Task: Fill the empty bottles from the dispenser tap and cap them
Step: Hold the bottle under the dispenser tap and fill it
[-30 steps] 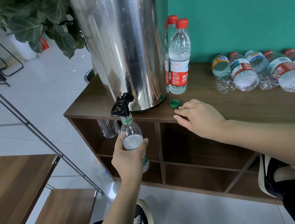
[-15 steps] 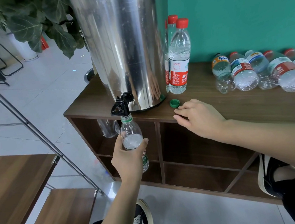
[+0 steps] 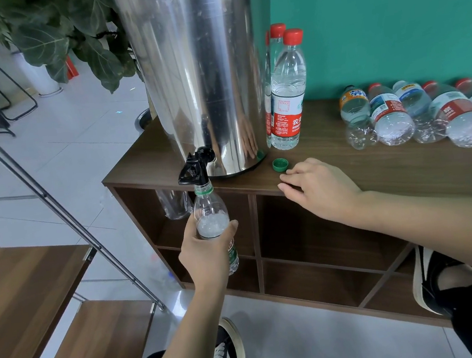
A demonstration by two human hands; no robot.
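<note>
A tall steel dispenser stands on the wooden shelf unit, its black tap hanging over the front edge. My left hand grips a clear green-labelled bottle upright, its open mouth right under the tap. Water froths inside at shoulder height. My right hand rests flat on the shelf top, fingers apart, holding nothing. The loose green cap lies just beyond its fingertips. Two capped red-label bottles stand beside the dispenser.
Several empty bottles lie on their sides at the back right against the green wall. A clear bottle shows inside the upper left cubby. A slanted metal rail and wooden steps are at left. A leafy plant stands behind.
The water level in the held bottle has crept up slightly. Both hands have stayed where they were.
</note>
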